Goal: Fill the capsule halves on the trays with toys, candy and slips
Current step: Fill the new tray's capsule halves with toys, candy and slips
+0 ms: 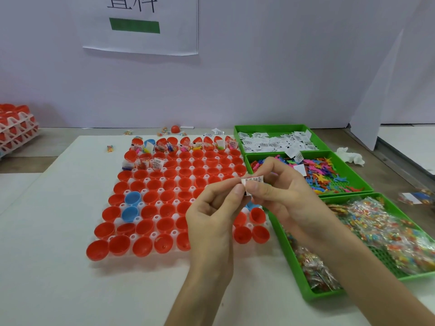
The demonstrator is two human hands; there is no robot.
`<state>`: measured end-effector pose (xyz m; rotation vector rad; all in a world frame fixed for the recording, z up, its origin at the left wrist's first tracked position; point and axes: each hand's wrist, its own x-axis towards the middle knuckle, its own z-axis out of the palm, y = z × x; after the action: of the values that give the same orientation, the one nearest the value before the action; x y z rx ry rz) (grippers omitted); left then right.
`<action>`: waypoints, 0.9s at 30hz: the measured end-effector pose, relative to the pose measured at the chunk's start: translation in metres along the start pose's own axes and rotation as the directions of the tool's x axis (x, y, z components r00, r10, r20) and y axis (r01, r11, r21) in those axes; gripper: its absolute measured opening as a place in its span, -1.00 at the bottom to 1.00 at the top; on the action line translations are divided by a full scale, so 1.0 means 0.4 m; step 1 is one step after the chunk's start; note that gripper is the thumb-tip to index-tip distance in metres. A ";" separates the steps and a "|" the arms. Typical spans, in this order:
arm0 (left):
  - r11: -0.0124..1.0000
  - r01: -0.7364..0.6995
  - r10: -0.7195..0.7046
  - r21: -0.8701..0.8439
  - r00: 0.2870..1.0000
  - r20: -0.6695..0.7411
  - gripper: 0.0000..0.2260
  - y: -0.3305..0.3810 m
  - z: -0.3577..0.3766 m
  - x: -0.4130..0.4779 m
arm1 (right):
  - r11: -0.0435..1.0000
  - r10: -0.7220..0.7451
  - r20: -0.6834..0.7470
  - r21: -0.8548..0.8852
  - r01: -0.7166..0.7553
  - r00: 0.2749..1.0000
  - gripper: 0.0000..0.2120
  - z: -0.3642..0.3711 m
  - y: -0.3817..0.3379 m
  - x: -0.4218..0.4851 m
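Slip pinched between both hands.

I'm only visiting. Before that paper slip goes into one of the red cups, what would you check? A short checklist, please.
1. Grip on the slip: left hand and right hand both pinch it: ok.
2. Only one slip pinched: cannot tell.
3. Empty capsule halves waiting on the tray: most rows are open and empty: ok.
4. Slip bin, toy bin and candy bin stocked: ok.
5. Nothing stray: a candy packet lies loose on the table left of the tray: not ok.
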<state>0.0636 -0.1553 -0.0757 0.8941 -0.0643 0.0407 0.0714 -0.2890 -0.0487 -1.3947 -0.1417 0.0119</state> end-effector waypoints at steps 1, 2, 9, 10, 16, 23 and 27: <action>1.000 -0.016 0.016 0.016 1.000 0.000 -0.81 0.001 0.001 -0.001 | 1.000 -0.001 0.001 0.002 0.001 1.000 -0.67 -0.001 0.000 0.000; 0.999 -0.029 0.029 0.024 1.000 0.003 -0.82 0.001 0.002 -0.001 | 1.000 -0.003 0.005 0.008 0.003 1.000 -0.67 -0.001 0.000 0.000; 1.000 -0.007 0.008 -0.016 0.998 0.068 -0.68 0.005 0.007 -0.001 | 0.990 -0.040 0.073 0.139 0.030 0.997 -0.62 -0.006 0.003 0.006; 1.000 -0.003 0.004 -0.008 0.997 0.071 -0.66 0.004 0.006 0.000 | 0.989 -0.038 0.085 0.148 0.026 0.996 -0.60 -0.007 0.001 0.006; 0.998 0.015 -0.011 -0.056 0.998 0.068 -0.75 0.001 0.008 0.002 | 0.985 -0.006 0.120 0.171 -0.015 0.993 -0.65 -0.009 0.000 0.005; 0.999 -0.025 0.025 -0.022 0.999 -0.020 -0.82 -0.009 -0.003 0.004 | 0.958 -0.188 -0.039 -0.230 0.174 0.981 -0.77 0.003 0.003 0.001; 0.999 -0.041 0.043 0.023 0.997 -0.060 -0.80 -0.014 -0.007 0.005 | 0.924 -0.235 -0.021 -0.315 0.216 0.972 -0.79 0.006 0.006 0.001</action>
<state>0.0660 -0.1564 -0.0818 0.9128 -0.0264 0.1078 0.0719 -0.2862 -0.0508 -1.6848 -0.2646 -0.2529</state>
